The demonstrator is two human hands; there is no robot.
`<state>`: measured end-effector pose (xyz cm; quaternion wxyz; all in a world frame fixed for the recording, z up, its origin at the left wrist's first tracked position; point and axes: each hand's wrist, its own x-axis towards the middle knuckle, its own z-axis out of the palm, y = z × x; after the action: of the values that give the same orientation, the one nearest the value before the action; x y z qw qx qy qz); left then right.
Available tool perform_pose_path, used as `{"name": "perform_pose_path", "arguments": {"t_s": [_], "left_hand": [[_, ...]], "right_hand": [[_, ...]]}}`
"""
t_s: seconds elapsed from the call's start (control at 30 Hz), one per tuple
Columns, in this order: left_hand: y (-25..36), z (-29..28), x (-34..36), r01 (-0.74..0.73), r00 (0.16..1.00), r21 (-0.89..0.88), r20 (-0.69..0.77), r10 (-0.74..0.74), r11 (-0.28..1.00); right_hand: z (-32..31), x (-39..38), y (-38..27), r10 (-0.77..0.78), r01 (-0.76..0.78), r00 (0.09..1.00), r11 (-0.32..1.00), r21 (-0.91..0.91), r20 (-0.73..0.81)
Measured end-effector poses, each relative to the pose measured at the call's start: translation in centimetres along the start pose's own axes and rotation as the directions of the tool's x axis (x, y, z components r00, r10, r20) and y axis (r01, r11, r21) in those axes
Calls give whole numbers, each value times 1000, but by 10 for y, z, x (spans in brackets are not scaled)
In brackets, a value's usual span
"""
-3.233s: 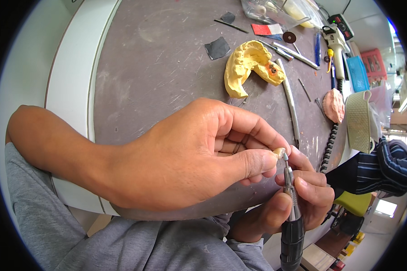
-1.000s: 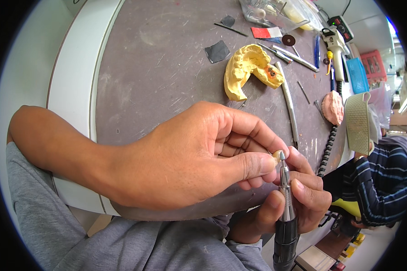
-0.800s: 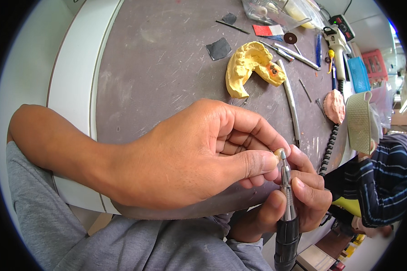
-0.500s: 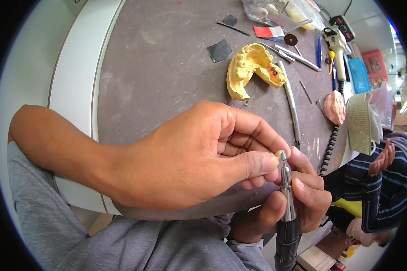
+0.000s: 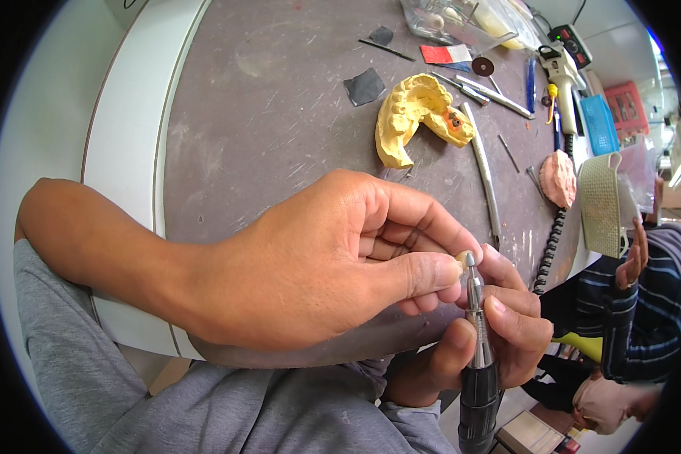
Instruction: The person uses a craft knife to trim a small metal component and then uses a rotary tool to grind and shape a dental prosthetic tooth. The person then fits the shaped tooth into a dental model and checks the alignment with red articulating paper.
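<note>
Scuffed grey-brown benchtop [image 5: 242,129] surrounds a yellow dental model [image 5: 393,125], and on the near side of that model the left hand [image 5: 303,261] pinches a small tooth-coloured piece [image 5: 461,259] between thumb and forefinger while the right hand [image 5: 518,333] grips a black-and-silver rotary handpiece [image 5: 480,374], its grey tip [image 5: 471,259] at the piece.

The drill [image 5: 480,372] pairs shiny, smooth metal with black plastic. The yellow tooth model [image 5: 399,115] looks like matt, rough plaster; the tabletop [image 5: 265,113] is dull and scratched. The basket [image 5: 598,204] looks coarsely textured.
</note>
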<state>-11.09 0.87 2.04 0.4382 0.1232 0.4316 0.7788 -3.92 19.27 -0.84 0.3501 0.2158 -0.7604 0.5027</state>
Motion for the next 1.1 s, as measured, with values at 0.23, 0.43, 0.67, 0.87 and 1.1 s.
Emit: {"name": "perform_pose_path", "arguments": {"t_s": [0.23,0.43,0.67,0.87,1.1], "left_hand": [[1,0,1,3,1000,9,6,-4,1000],[-1,1,1,-11,1000,-5,2,11,1000],[-2,2,3,-6,1000,-19,7,6,1000],[2,5,1,17,1000,-3,-23,-17,1000],[8,9,0,28,999,54,-37,-26,998]], "right_hand": [[-1,-1,1,6,-6,1000,1000,13,-12],[-2,0,0,9,-9,1000,1000,6,10],[-3,-1,0,21,-22,1000,1000,9,11],[-5,3,-1,27,-29,999,998,52,40],[-9,6,-4,32,-35,998,998,58,48]]}}
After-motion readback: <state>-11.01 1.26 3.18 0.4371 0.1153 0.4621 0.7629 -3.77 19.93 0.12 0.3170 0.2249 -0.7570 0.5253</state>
